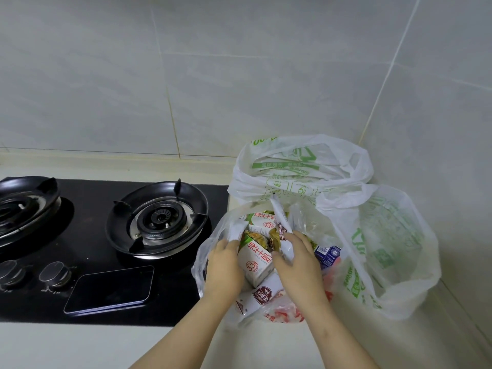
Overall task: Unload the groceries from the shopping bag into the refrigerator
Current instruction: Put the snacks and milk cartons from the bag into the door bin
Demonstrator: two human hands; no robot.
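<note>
A white plastic shopping bag (386, 235) with green print stands open on the counter in the corner. Inside it lie several cartons: a white and green milk carton (257, 261), another like it (262, 221) behind, a white carton with a dark red logo (262, 295) in front, and a blue carton (328, 254) at the right. Both hands are inside the bag's mouth. My left hand (225, 265) grips the left side of the nearer milk carton. My right hand (295, 258) holds its right side, fingers curled over a white package.
A black two-burner gas hob (87, 235) lies left of the bag, its nearer burner (157, 218) close to the bag. A dark phone (110, 288) rests on the hob's front edge beside two knobs (54, 274). Tiled walls close the back and right.
</note>
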